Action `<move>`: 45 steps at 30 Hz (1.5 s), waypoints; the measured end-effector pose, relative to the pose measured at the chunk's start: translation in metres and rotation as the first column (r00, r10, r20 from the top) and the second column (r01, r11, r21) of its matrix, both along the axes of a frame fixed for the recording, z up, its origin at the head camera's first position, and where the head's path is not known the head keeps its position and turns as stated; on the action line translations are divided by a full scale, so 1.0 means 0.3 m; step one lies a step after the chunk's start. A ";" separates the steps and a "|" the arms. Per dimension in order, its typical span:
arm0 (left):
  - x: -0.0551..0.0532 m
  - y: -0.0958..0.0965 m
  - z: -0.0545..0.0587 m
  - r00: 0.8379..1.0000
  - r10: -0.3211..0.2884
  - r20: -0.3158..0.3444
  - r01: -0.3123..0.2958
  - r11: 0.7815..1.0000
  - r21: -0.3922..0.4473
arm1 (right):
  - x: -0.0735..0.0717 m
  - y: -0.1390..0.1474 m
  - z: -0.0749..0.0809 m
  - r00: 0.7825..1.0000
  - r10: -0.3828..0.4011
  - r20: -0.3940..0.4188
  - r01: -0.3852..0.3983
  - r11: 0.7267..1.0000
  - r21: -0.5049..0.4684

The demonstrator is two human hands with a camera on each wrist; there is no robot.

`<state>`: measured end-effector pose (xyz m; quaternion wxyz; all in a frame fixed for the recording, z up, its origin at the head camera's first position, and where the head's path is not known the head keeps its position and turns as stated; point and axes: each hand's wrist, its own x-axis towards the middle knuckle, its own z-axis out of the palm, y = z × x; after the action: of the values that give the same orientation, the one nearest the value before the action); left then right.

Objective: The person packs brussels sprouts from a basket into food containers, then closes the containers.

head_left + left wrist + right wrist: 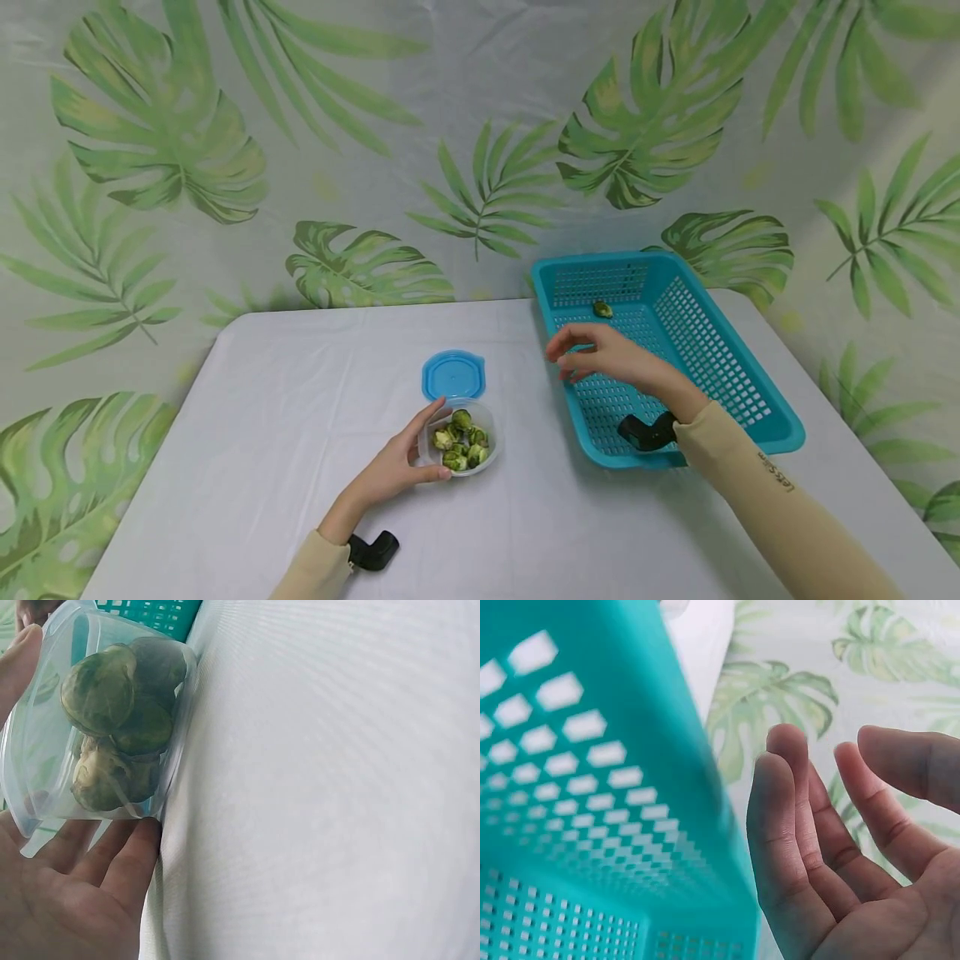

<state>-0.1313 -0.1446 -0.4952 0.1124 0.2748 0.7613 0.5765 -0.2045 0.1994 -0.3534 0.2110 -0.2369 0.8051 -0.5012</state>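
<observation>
My left hand [392, 468] holds a small clear plastic container [492, 433] on the table, with the thumb at its near side and fingers around its far left side. Several Brussels sprouts [459, 440] lie inside it. In the left wrist view the sprouts [101, 690] show through the container's wall, and the hand [75, 892] reaches around it. My right hand [611, 360] hovers over the left side of a turquoise basket [723, 354], holding nothing. Its fingers are loosely bent in the right wrist view, beside the basket wall [592, 750]. One Brussels sprout [602, 309] lies in the basket's far part.
A blue lid [453, 375] lies on the white-covered table [300, 400] just behind the container. The basket stands at the table's right side. A leaf-patterned cloth [360, 167] hangs behind the table. Each wrist wears a black device [373, 552].
</observation>
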 end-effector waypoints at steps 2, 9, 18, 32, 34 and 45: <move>0.000 0.001 0.001 1.000 0.000 0.000 0.000 1.000 0.000 | -0.002 0.025 0.002 1.000 -0.006 0.004 0.006 1.000 0.000; -0.002 0.001 -0.003 1.000 -0.005 -0.004 0.005 1.000 0.003 | -0.027 0.133 -0.023 0.999 -0.040 -0.003 0.040 0.999 -0.002; -0.001 -0.002 0.000 1.000 -0.001 0.001 0.001 1.000 -0.006 | -0.041 0.249 -0.042 0.995 -0.100 -0.015 0.100 0.995 0.020; -0.002 0.002 -0.002 1.000 -0.006 -0.007 0.006 1.000 0.006 | -0.049 0.397 -0.074 0.989 -0.148 -0.020 0.150 0.982 0.113; -0.003 0.001 -0.004 1.000 -0.005 -0.005 0.005 1.000 0.004 | -0.050 0.414 -0.078 0.988 -0.153 -0.009 0.153 0.979 0.138; -0.005 0.000 -0.008 1.000 0.000 -0.005 0.000 1.000 0.008 | -0.051 0.474 -0.105 0.985 -0.145 0.088 0.122 0.965 0.232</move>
<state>-0.1329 -0.1446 -0.4978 0.1091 0.2768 0.7592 0.5789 -0.2199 0.3416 -0.3850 0.2440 -0.1300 0.8588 -0.4314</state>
